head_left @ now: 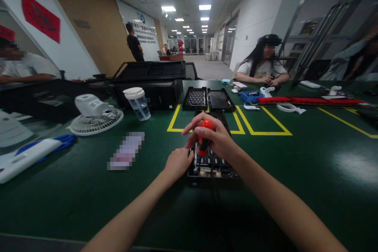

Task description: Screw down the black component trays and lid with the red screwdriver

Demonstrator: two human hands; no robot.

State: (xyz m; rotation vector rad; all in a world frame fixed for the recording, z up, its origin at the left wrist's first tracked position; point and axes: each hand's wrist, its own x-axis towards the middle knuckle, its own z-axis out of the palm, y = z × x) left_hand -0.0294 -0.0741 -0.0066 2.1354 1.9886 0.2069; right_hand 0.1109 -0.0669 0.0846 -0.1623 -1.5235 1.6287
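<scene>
A red-and-black screwdriver stands nearly upright in my right hand, its shaft pointing down into an open black case. My fingers wrap round its handle from above. Inside the case are a black grid of rounded cells and some light parts along the near edge; my right hand hides much of its far part. My left hand is closed on the case's left edge, its fingertips partly hidden. A dark cable seems to run from the case toward me.
Behind the case lie an open black case with a cell grid and its lid half. To the left are a lidded cup, a white fan and a blurred-out flat item. Yellow tape marks the green table.
</scene>
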